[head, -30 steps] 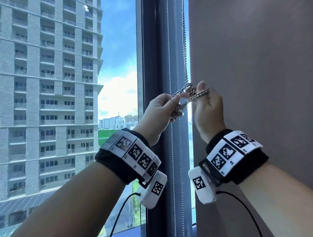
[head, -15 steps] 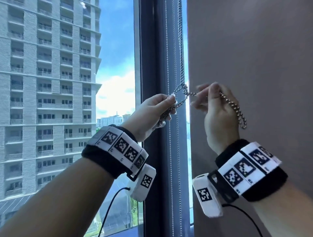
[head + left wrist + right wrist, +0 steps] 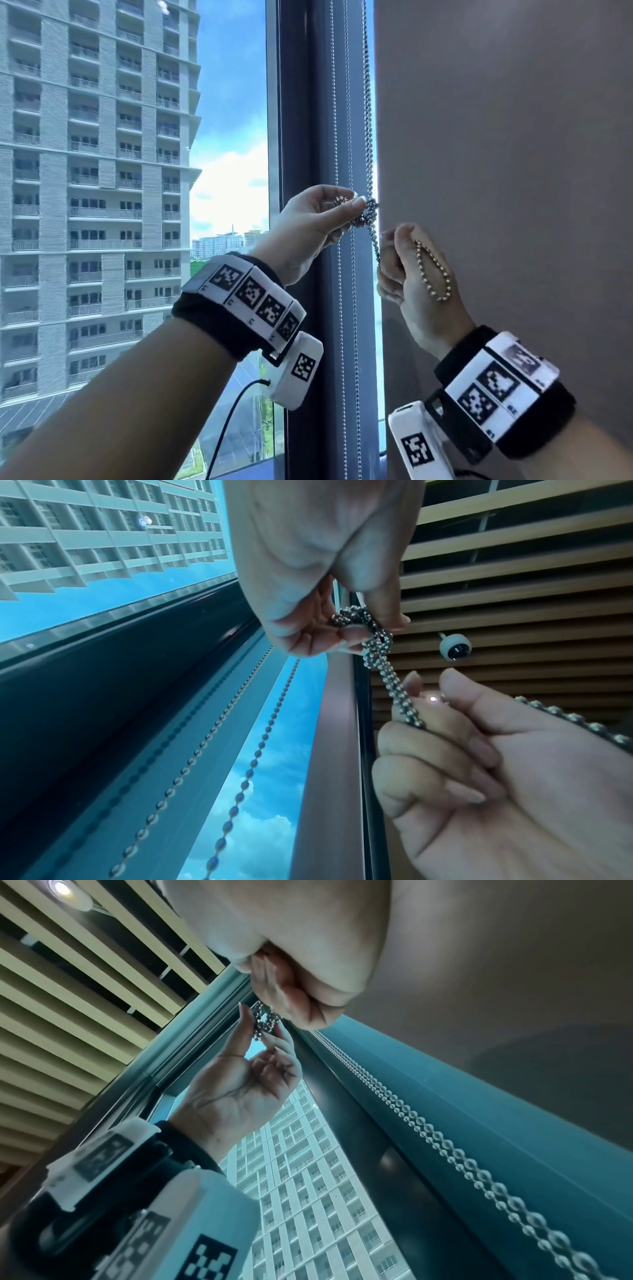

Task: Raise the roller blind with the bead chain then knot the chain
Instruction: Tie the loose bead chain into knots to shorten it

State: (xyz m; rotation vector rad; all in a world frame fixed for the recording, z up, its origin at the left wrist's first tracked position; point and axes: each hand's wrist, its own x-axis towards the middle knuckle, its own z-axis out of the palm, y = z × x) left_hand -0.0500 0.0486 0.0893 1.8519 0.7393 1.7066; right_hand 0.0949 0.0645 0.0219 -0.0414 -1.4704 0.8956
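So the knot part is well underway here, and I'd say it's nearly done. The bead chain (image 3: 368, 137) hangs down along the dark window frame (image 3: 301, 137), right at the edge of the grey roller blind (image 3: 496, 171), and there's already a bunched-up knot (image 3: 364, 214) in it at about hand height. The left hand (image 3: 308, 226) has its grip pinched on the knot with thumb and fingertips, and the right hand (image 3: 414, 281) sits just below with its grip closed round the doubled chain coming out of the knot; the leftover loop (image 3: 433, 270) is draped over the back of that hand. Can't tell from these shots how far the blind is actually raised, since its bottom edge and its roller are both out of view. What's left, I reckon, is snugging the knot tight and letting go. Around it: a second pair of bead chains (image 3: 342, 308) runs down the frame right behind the hands, close enough to snag, plus a tall apartment block (image 3: 96, 171) outside and a slatted ceiling (image 3: 514, 601) above.
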